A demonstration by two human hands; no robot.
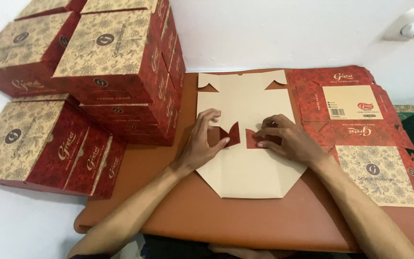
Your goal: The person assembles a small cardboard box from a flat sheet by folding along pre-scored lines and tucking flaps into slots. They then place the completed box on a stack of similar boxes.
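A flat, unfolded carton blank [245, 144] lay plain side up in the middle of the brown work surface [245, 223], its tapered lower edge pointing toward the person. The left hand [202, 144] rested on the blank's left side with fingers spread, its thumb just beside a red flap [232, 135] folded inward. The right hand [288, 139] pressed flat with fingers together on the matching red flap [254, 139] at the centre right. The two flaps stood slightly apart, a narrow gap between them.

To the right, a stack of printed flat blanks [360, 134] touched the working blank's right edge and reached the surface's far right border. To the left, assembled red-and-tan boxes [120, 67] were piled close to the blank's upper left corner, with more boxes [44, 144] lower down. Bare surface lay between the blank's lower edge and the near rim.
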